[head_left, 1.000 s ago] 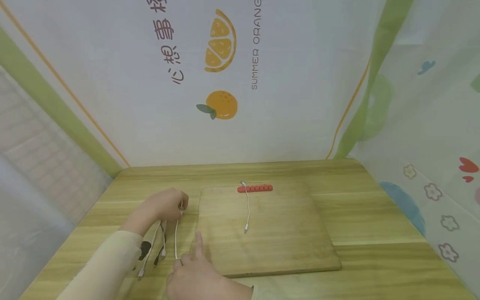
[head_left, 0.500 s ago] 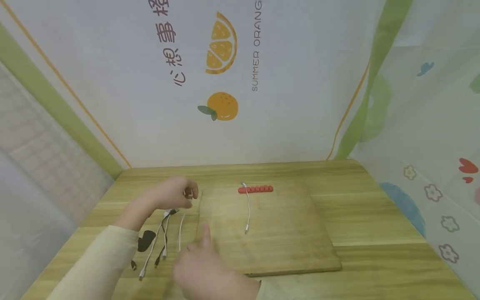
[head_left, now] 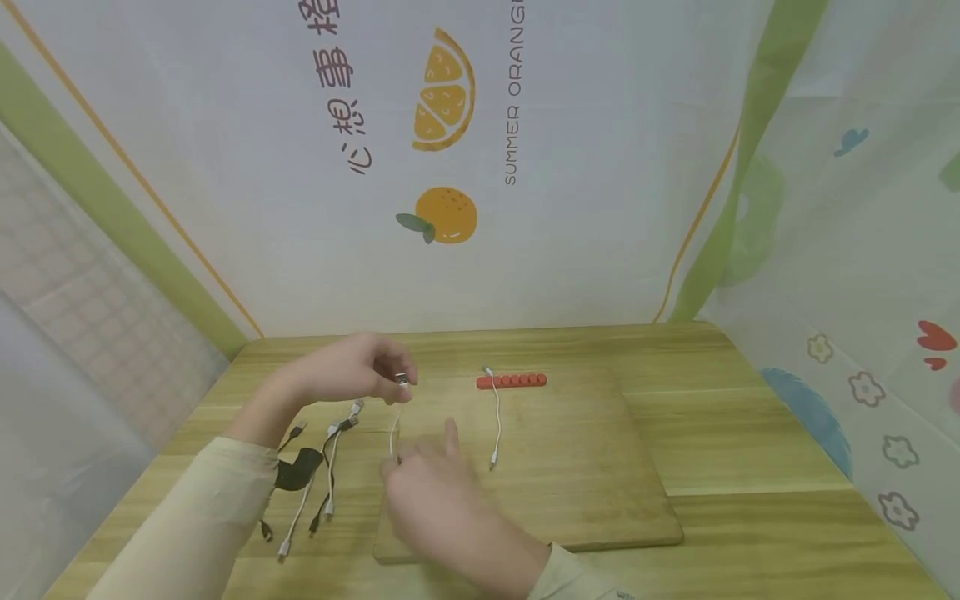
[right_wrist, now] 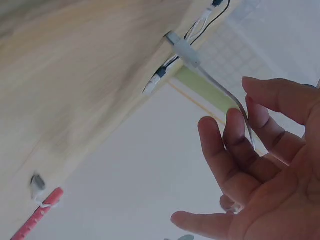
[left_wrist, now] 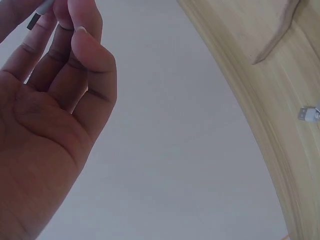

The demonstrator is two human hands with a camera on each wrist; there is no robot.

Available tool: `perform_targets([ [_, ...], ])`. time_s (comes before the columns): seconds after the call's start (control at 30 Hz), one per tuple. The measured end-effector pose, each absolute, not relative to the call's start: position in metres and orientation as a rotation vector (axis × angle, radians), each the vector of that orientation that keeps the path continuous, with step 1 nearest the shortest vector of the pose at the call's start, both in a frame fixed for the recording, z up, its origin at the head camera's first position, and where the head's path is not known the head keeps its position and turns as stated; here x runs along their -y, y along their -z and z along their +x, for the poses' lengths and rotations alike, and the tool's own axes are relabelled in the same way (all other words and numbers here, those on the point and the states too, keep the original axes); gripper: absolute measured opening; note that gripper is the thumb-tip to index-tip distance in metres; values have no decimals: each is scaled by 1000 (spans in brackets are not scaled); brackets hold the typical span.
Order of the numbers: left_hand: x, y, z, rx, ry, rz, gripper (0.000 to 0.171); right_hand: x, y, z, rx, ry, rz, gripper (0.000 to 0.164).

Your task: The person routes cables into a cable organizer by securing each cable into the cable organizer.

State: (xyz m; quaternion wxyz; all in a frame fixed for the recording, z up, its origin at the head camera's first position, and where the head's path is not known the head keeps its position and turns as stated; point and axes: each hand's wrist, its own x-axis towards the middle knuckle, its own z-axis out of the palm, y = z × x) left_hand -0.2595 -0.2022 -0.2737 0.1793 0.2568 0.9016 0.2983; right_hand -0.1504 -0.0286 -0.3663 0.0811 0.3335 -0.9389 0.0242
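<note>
My left hand pinches the USB plug of a white charging cable over the left edge of a wooden board. In the left wrist view that plug pokes out between thumb and fingers. My right hand grips the same cable lower down, its index finger stretched out forward. The right wrist view shows the cable's other connector sticking out beyond the right fingers. Towards the board's far edge lies a red cable-clip strip, a second white cable crossing its left end.
Several black and white USB cables lie on the wooden table left of the board, partly behind the left sleeve. A white printed cloth hangs behind the table, with more cloth at both sides.
Both hands have moved right with the white cable, from the table beside the other cables to over the board's left edge. The second cable and red strip stay put.
</note>
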Motion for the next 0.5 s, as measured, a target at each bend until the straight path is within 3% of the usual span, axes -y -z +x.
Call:
perform_targets([
  [0.1, 200, 269, -259, -2528, -875, 734, 15, 25, 364, -152, 2822, -119, 964, 32],
  [0.5, 198, 260, -270, -2682, -1068, 629, 16, 10, 355, -148, 2765, -173, 922, 30],
])
